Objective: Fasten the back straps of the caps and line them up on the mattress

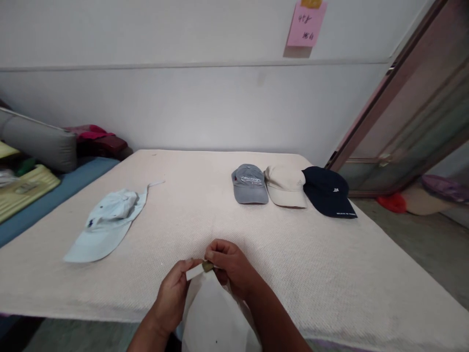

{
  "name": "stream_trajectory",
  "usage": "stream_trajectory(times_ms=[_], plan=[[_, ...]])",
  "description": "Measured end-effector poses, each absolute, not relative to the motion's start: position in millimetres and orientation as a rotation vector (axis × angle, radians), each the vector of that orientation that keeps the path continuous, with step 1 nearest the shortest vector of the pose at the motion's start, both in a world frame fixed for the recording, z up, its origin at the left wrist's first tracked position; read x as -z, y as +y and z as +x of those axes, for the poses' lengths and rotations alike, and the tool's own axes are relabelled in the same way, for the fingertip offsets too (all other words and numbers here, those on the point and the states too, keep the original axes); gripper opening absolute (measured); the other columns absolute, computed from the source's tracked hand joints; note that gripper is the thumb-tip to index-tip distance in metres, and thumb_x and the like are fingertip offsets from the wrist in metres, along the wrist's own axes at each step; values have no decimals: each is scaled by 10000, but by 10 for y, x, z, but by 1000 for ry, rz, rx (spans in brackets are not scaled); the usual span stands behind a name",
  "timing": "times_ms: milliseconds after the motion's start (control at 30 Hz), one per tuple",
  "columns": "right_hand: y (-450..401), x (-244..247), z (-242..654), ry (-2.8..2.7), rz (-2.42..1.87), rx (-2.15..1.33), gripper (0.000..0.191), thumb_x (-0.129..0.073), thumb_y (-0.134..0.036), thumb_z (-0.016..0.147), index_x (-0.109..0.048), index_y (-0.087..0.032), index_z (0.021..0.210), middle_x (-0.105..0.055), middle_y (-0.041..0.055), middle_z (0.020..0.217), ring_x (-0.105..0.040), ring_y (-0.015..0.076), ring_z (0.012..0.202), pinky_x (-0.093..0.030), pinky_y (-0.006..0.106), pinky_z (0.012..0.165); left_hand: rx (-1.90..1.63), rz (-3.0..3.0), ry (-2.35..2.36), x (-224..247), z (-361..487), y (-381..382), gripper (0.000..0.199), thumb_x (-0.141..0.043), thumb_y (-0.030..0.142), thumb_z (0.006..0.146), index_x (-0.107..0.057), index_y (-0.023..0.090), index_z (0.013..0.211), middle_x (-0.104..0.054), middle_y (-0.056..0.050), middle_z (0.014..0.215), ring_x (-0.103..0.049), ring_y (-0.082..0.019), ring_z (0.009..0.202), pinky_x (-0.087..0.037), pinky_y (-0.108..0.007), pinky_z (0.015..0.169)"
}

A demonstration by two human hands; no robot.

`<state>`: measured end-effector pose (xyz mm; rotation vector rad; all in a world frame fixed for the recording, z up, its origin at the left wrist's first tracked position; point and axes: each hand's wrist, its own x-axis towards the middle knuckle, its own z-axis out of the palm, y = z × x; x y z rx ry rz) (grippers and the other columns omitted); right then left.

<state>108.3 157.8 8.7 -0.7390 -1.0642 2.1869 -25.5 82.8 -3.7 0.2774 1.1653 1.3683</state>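
Observation:
At the table's front edge, a white cap [220, 318] is held with its back strap and brass-coloured buckle [207, 266] uppermost. My left hand [175, 293] pinches the strap on the buckle's left side. Fingers of my right hand [230, 266] are closed on the strap just right of the buckle. A pale blue cap [106, 225] with an unfastened strap lies on the left of the table. Side by side at the back right rest a grey cap [249, 185], a beige cap [286, 187] and a navy cap [328, 191].
The table [183, 210] has a cream textured cover. Beyond it stands a white wall with a pink note [307, 23]. A grey cushion [40, 139] and yellow items are at the left, a framed door panel [406, 98] at the right.

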Motion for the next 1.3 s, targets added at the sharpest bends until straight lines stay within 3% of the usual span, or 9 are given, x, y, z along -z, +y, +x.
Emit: stream_trajectory(times_ms=[333,633,833,1067,1300], plan=[[1570,-83,1098,-1034,-755,-2234,212,-670,-284,707,-496,-164,688,-482,-61,556,-336,22,395,-185,189,390,-1193,412,956,11,-184,847,188,-605,262,783,-704,102,799,-689,-71,725,-605,-179,659,-453,-284,685],[1589,-68,1138,-1084,-870,-2194,227,-681,-297,682,-494,-168,677,-470,-62,555,-359,34,423,-210,188,403,-1158,539,948,-23,-108,861,200,-638,300,764,-688,108,780,-667,-72,665,-575,-164,592,-419,-258,571],[1602,-7,1169,-1116,-746,-2170,217,-616,-345,771,-508,-170,700,-443,-61,525,-325,38,401,-218,204,397,-1184,463,877,3,-107,917,156,-637,263,772,-658,116,722,-631,-41,604,-531,-126,509,-388,-236,523],[1613,-82,1256,-1072,-653,-2214,143,-672,-229,692,-562,-166,759,-453,-73,542,-319,26,391,-219,200,404,-1177,442,883,-4,-106,905,134,-664,244,755,-672,110,745,-615,-32,604,-539,-127,529,-404,-235,535],[1612,-70,1249,-1034,-685,-2224,138,-651,-246,704,-550,-171,761,-449,-69,517,-318,32,393,-212,196,408,-1244,313,948,-2,-94,907,117,-681,211,718,-707,117,783,-667,-33,650,-602,-146,592,-460,-239,588]])
